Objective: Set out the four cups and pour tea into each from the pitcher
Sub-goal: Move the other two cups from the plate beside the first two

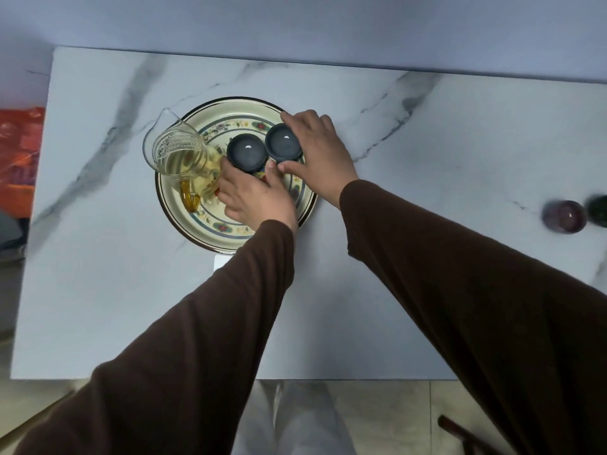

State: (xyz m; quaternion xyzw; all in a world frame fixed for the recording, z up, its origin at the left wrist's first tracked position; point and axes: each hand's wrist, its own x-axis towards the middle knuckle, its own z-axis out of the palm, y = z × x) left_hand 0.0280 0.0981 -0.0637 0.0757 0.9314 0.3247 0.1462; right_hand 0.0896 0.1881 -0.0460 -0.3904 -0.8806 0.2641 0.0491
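A floral plate [213, 224] sits on the marble table. On it stands a glass pitcher [179, 152] with amber tea and an amber handle. Two dark cups are side by side on the plate. My left hand [256, 195] grips the near side of the left cup [246, 152]. My right hand [315, 152] wraps around the right cup [283, 141], fingers on its far and near rims. Whether more cups lie stacked under these two is hidden.
Two rounded objects, one purple [564, 216] and one dark green [598, 211], rest at the table's right edge. A small white card [220, 262] peeks from under my left sleeve. Orange clutter [21, 149] sits beyond the table's left edge.
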